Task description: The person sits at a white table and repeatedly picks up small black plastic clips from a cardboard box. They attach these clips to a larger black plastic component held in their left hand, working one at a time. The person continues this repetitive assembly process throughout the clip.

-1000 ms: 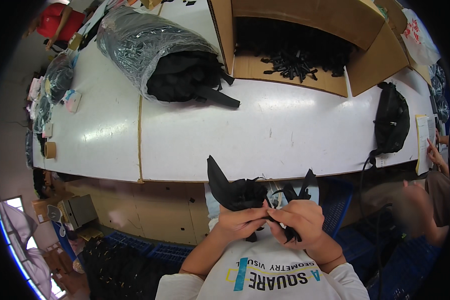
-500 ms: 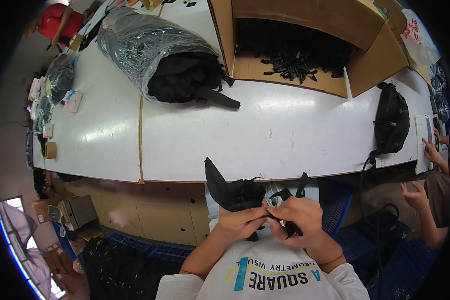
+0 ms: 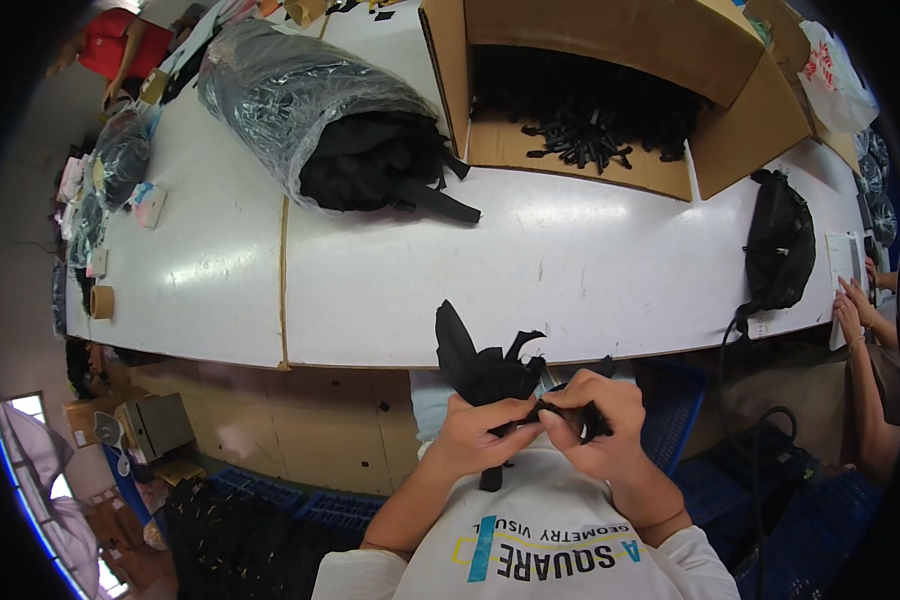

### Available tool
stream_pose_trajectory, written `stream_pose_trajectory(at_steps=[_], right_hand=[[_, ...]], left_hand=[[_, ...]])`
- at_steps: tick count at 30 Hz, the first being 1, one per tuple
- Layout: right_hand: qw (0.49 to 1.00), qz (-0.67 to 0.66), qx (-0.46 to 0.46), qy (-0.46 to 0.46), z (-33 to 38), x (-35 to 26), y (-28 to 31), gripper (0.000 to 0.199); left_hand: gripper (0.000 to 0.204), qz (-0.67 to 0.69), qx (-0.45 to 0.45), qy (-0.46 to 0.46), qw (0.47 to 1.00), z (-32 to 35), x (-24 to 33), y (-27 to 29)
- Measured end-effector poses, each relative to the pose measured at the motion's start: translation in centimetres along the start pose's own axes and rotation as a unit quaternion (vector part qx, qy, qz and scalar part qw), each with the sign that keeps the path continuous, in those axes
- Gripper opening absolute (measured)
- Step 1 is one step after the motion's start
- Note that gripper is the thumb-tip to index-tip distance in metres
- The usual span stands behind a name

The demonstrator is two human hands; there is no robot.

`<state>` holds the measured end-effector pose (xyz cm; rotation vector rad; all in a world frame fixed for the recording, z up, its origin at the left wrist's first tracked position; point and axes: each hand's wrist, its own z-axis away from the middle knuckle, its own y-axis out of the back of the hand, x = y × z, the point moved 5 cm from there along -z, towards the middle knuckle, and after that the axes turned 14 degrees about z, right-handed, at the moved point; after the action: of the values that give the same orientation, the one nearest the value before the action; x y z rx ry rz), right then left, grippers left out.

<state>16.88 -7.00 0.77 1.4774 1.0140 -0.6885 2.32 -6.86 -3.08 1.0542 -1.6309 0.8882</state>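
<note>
Hands [image 3: 540,425] grip black strap piece [image 3: 485,365] below white table [image 3: 370,280].

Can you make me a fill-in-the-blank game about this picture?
1. Both hands, the left hand and the right hand, hold a bunch of fabric straps whose colour is ____.
2. The open box at the back of the white table is made of ____.
3. The clear plastic bag lies to the ____ of that box.

Missing words: black; cardboard; left
</note>
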Motion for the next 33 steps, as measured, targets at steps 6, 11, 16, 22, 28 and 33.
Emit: stream_pose_trajectory(at_steps=[6, 11, 16, 22, 28, 33], right_hand=[[0.999, -0.016, -0.033, 0.007, 0.0, 0.1, -0.3, 0.014], [0.999, -0.043, -0.010, -0.003, -0.1, 0.4, -0.1, 0.015], [0.998, -0.056, -0.019, 0.009, -0.2, 0.4, -0.3, 0.014], [0.999, -0.048, -0.021, -0.004, -0.2, 1.0, 0.1, 0.014], [0.999, -0.007, -0.029, 0.025, -0.8, 0.8, -0.2, 0.013], [0.998, 0.036, -0.017, 0.040, 0.0, 0.2, -0.1, 0.017]], left_hand=[[0.014, 0.021, -0.009, 0.010, 1.000, -0.2, 0.1, -0.1], [0.013, 0.066, -0.031, 0.049, 0.996, 0.3, -0.5, -0.3], [0.012, 0.038, 0.009, 0.050, 0.998, 0.5, -0.5, -0.4], [0.017, 0.041, 0.002, 0.072, 0.997, -0.1, 0.1, -0.5], [0.017, 0.025, 0.023, 0.088, 0.996, 0.2, -0.5, -0.1], [0.014, -0.001, 0.000, 0.135, 0.991, 1.0, -0.5, -0.5]])
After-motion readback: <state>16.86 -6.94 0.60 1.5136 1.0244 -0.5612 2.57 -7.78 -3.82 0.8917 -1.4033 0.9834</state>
